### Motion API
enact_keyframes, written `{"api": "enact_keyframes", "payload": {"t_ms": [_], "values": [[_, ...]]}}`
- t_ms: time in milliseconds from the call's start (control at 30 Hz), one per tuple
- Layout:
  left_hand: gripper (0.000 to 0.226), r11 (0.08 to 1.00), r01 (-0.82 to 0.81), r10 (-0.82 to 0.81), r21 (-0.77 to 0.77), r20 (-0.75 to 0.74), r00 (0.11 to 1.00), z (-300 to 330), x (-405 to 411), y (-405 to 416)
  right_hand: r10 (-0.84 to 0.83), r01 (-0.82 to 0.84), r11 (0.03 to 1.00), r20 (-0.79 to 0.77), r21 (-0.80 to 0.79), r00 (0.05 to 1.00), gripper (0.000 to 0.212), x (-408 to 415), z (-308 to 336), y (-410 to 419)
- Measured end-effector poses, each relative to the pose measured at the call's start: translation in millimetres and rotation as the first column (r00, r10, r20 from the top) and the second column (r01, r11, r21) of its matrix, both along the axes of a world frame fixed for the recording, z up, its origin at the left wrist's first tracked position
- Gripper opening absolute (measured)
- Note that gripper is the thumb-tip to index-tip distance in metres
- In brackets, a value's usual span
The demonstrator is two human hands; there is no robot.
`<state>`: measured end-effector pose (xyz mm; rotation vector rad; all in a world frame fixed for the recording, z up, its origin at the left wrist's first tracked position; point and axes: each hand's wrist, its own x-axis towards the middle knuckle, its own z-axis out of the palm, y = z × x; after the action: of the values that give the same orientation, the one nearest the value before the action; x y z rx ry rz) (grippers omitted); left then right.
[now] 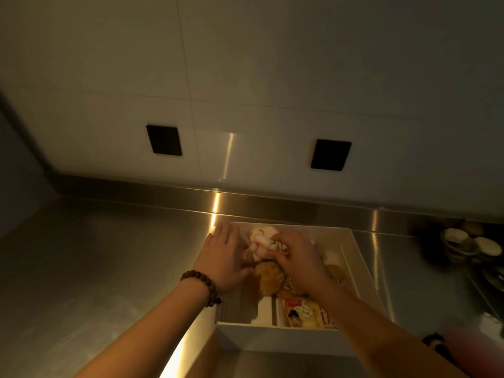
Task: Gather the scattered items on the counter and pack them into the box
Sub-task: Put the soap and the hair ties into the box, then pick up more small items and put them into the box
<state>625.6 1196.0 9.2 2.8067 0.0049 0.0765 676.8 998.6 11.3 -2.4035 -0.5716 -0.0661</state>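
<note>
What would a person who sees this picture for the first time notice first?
Two bare hands meet over an open white cardboard box on the steel counter. The right hand presses a pale pink plush toy into it; the left hand, with a brown bead bracelet, rests at the box's left wall.

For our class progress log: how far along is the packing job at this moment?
Done: the white box already holds a brown plush toy and a snack packet. In hand: the right hand presses a pale plush toy into the box, while the left hand lies flat on the box's left edge. Left: some dim, blurred items remain at the counter's right side; whether they belong to the job is unclear.
</note>
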Motion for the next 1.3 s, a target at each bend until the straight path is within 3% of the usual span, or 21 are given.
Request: {"api": "enact_keyframes", "payload": {"t_ms": [167, 333, 433, 533, 700, 867, 1067, 1300], "values": [[0.106, 0.943, -0.079, 0.058, -0.322, -0.074, 0.996, -11.7, -11.7, 3.5, 0.018, -0.017, 0.999, 0.047, -0.028, 0.999, 0.020, 3.7, -13.0, 45.4], [0.107, 0.910, -0.090, 0.077, -0.405, -0.049, 0.996, -19.0, -11.1, 2.8, 0.043, -0.040, 0.980, 0.012, -0.193, 0.999, 0.021, 12.1, -25.0, 65.7], [0.101, 0.888, -0.094, 0.088, -0.450, -0.034, 0.996, -19.2, -10.4, 1.6, 0.032, -0.037, 0.995, -0.054, -0.093, 0.998, 0.030, 6.2, -29.2, 62.3], [0.092, 0.911, -0.105, 0.114, -0.399, -0.002, 0.993, -16.8, -11.2, -1.7, 0.073, -0.079, 0.995, -0.089, -0.069, 0.993, 0.042, -4.4, -25.3, 47.1], [0.094, 0.996, -0.068, 0.070, -0.061, 0.029, 0.997, -1.0, -20.3, -5.8, 0.125, -0.130, 0.989, -0.079, -0.066, 0.989, 0.049, -23.2, -1.2, 4.6], [0.085, 0.999, -0.031, 0.034, -0.041, 0.060, 0.998, 27.0, -49.9, -78.0, 0.110, -0.107, 0.992, 0.044, -0.073, 0.993, 0.050, -49.1, 24.1, -69.7], [0.066, 0.992, 0.125, -0.119, -0.014, 0.229, 0.966, 42.4, -86.0, -221.9, 0.058, -0.053, 0.998, 0.134, -0.044, 0.989, 0.049, -92.5, 29.1, -192.8], [0.071, 0.962, 0.259, -0.258, -0.088, 0.020, 0.966, 2.3, -122.9, -349.6, -0.214, 0.214, 0.977, 0.044, -0.009, 0.976, 0.047, -144.4, -2.5, -362.2]]}}
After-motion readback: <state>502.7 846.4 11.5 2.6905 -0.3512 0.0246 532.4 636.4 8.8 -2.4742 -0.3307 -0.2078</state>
